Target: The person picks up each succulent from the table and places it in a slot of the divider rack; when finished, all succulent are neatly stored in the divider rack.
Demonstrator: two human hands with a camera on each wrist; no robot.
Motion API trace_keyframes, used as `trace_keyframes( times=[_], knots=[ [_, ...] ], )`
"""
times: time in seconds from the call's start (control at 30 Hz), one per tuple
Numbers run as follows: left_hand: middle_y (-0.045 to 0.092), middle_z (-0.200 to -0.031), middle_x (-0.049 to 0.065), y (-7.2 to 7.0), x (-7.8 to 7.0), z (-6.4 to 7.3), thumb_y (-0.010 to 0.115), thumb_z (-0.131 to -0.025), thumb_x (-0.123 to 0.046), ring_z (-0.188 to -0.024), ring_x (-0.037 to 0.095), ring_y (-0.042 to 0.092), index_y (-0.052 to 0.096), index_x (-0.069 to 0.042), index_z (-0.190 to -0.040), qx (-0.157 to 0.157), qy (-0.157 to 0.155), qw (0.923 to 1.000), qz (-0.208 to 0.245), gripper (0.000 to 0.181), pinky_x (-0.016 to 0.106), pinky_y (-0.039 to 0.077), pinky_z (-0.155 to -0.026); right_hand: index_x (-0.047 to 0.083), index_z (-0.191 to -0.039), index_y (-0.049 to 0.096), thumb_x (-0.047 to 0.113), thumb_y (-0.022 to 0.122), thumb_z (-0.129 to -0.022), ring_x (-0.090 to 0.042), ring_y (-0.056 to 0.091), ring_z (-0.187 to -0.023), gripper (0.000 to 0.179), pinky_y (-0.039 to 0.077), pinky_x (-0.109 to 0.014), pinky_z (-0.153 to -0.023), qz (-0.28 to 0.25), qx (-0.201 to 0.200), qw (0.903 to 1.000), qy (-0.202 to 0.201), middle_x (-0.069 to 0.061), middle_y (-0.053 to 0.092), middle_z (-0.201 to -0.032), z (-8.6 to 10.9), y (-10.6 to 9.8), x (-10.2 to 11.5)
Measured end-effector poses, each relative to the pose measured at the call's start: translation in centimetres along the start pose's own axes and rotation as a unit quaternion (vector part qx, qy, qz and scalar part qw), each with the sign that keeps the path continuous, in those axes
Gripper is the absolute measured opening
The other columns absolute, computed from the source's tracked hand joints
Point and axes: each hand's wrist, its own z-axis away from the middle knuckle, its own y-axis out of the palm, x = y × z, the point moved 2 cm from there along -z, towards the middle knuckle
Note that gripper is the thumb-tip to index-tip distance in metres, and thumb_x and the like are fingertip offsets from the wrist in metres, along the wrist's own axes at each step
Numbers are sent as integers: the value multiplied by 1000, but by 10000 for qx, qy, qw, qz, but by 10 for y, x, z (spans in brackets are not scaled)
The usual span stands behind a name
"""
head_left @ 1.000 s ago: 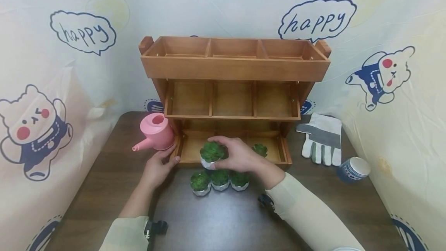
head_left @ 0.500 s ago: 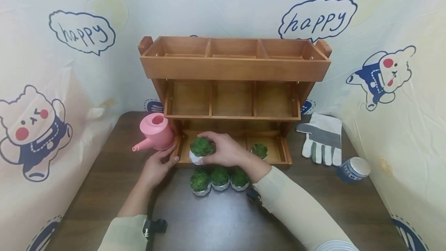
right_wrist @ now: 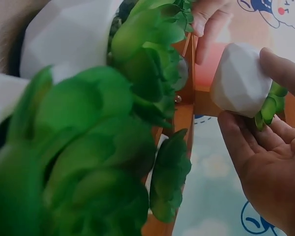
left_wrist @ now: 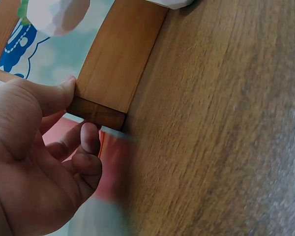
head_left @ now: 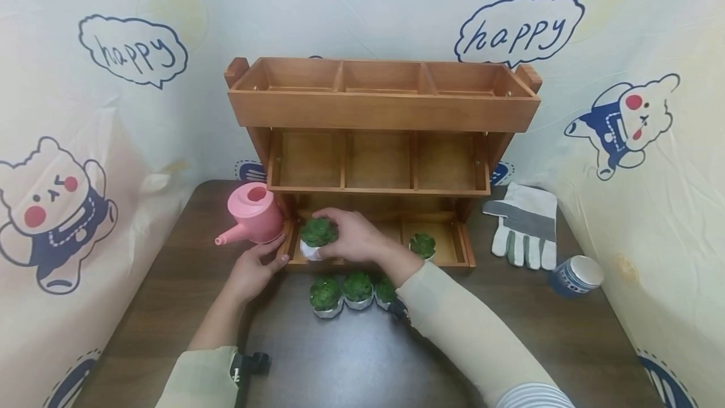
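Observation:
My right hand [head_left: 359, 238] holds a potted succulent [head_left: 318, 232] over the left compartment of the bottom tier of a wooden three-tier shelf [head_left: 385, 112]. In the right wrist view, thumb and fingers grip its white faceted pot [right_wrist: 241, 81]. My left hand [head_left: 252, 272] pinches the bottom tier's front left corner [left_wrist: 101, 115], thumb on one side and fingers on the other. Another succulent [head_left: 422, 244] stands in the bottom tier's right compartment. In front of the shelf, three potted succulents [head_left: 358, 288] stand in a row, the right one partly behind my right wrist.
A pink watering can [head_left: 255, 213] stands beside the shelf's left end, close to my left hand. Right of the shelf lie a grey and white glove [head_left: 523, 225] and a blue jar with a pale lid [head_left: 574, 276]. A printed cloth hangs behind the table.
My right hand has carried the succulent leftward and slightly lower, from the middle of the bottom tier to its left compartment. The left hand has stayed at the corner.

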Motion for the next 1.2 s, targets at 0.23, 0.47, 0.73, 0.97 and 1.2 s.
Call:
trace_keyframes(
  times=[0.23, 0.47, 0.73, 0.97, 1.2],
  knots=[
    [47, -159, 14, -1, 2, 1, 69, -100, -39, -144, 47, 43, 44, -30, -159, -30, 54, 10000, 10, 64, 78, 30, -109, 16, -146, 58, 31, 92, -76, -12, 64, -112, 79, 51, -31, -101, -73, 61, 9999, 83, -2, 70, -129, -15, 11, 3],
    [42, -162, 9, -1, 2, 0, 70, -97, -47, -148, 45, 37, 42, -34, -159, 21, -125, 9999, -26, 69, 80, 24, -110, 19, -145, 58, 33, 93, -76, -11, 63, -111, 79, 51, -33, -101, 113, 76, 9994, 304, 0, 69, -127, -25, 22, 0],
    [41, -163, 9, 0, 1, 0, 71, -99, -40, -149, 45, 36, 41, -34, -159, 13, -72, 10000, -12, 68, 80, 24, -110, 20, -146, 57, 33, 93, -77, -11, 64, -107, 79, 51, -30, -99, 449, 145, 9977, 492, -1, 68, -128, -31, 30, 2],
    [41, -163, 8, 1, 3, 0, 70, -100, -37, -148, 45, 38, 41, -34, -160, -23, 13, 10000, 17, 67, 80, 25, -111, 20, -146, 57, 30, 94, -77, -10, 65, -101, 78, 53, -29, -96, 479, 221, 9963, 677, -2, 68, -131, -37, 36, 0],
    [42, -163, 8, 1, 3, -1, 71, -98, -41, -147, 45, 39, 42, -34, -159, -16, 2, 10000, 8, 67, 79, 25, -111, 17, -146, 56, 28, 92, -80, -16, 65, -114, 76, 51, -33, -103, 650, 457, 9942, 725, -5, 67, -133, -41, 41, -1]
  ],
)
